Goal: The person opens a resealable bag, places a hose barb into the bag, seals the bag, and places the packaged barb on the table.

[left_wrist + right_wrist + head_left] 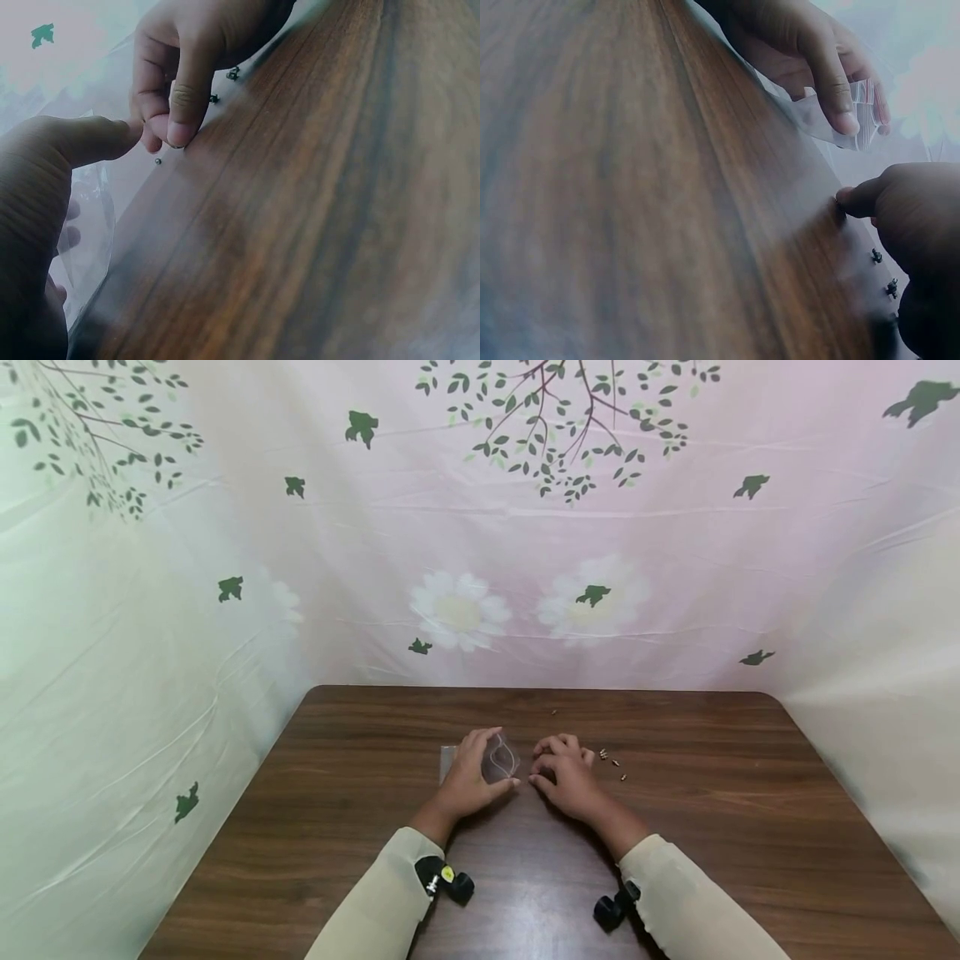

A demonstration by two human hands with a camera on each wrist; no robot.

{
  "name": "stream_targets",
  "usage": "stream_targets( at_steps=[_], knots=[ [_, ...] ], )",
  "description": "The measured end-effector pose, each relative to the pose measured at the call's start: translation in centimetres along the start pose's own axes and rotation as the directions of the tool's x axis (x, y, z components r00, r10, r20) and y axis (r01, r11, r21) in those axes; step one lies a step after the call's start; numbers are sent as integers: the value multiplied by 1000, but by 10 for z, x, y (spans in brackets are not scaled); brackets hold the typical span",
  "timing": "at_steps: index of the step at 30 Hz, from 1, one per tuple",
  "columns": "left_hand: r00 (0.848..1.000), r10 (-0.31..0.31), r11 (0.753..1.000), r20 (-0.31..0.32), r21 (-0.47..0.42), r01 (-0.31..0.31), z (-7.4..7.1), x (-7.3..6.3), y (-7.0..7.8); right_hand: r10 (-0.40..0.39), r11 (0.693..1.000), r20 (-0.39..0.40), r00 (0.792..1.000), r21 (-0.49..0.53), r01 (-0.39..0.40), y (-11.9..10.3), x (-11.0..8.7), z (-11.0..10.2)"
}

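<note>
My left hand (467,783) holds a small clear zip bag (501,760), its mouth spread between thumb and fingers and facing the right hand. Part of the bag shows behind the hand. The bag's ridged edge (866,112) is visible in the right wrist view. Just right of the bag, my right hand (570,783) has its thumb and fingertips together at the tabletop. They pinch a tiny metal piece, of which only a sliver shows under the thumb in the left wrist view. Several small brass-coloured pieces (603,754), perhaps screws, lie to the right of this hand.
One more tiny piece (554,712) lies towards the table's back edge. Another small piece (157,161) is close to the right fingertips. The brown wood-grain table (720,827) is bordered by a printed cloth (510,543) at the back and sides.
</note>
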State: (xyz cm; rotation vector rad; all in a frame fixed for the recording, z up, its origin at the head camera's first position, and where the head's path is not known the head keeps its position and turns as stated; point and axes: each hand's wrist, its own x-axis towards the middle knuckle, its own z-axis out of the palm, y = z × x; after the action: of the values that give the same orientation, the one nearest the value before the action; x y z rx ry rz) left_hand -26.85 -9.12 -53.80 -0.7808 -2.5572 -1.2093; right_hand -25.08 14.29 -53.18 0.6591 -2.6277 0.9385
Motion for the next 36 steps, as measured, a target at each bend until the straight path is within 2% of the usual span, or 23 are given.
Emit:
stream_targets(
  at_steps=[4,6,10,14,17,18,21,27,30,32,36],
  knots=[
    [999,27,1000,-42,0,-27,11,0,-18,33,999,-21,999,32,-32,-4,1,-1],
    [1000,1,1000,-26,-6,-1,10,1,-17,47,998,-54,997,48,-44,-5,2,-2],
    [999,-44,999,20,-16,44,0,1,0,47,996,-144,988,87,-34,-5,4,1],
    [1000,6,1000,-2,16,-6,-2,-1,5,11,990,-238,971,138,23,-8,5,6],
    [1000,16,1000,-7,21,-16,-2,-2,6,-6,983,-277,961,175,56,-12,7,10],
    [1000,-2,1000,4,16,2,-5,-2,11,-6,981,-282,959,185,60,-14,8,11],
    [1000,2,1000,3,-14,-2,-3,-1,7,-14,978,-295,955,193,74,-17,10,16],
    [999,24,999,-45,-36,-26,13,1,-23,-41,976,-293,955,194,101,-23,13,25],
    [997,46,999,-55,-19,-47,17,1,-32,-49,974,-280,959,200,108,-26,13,27],
    [996,68,998,-59,-8,-68,17,0,-32,-51,972,-284,958,208,114,-28,14,27],
    [996,76,997,-51,-9,-76,9,-1,-18,-60,970,-324,944,205,132,-25,14,27]
  ],
)
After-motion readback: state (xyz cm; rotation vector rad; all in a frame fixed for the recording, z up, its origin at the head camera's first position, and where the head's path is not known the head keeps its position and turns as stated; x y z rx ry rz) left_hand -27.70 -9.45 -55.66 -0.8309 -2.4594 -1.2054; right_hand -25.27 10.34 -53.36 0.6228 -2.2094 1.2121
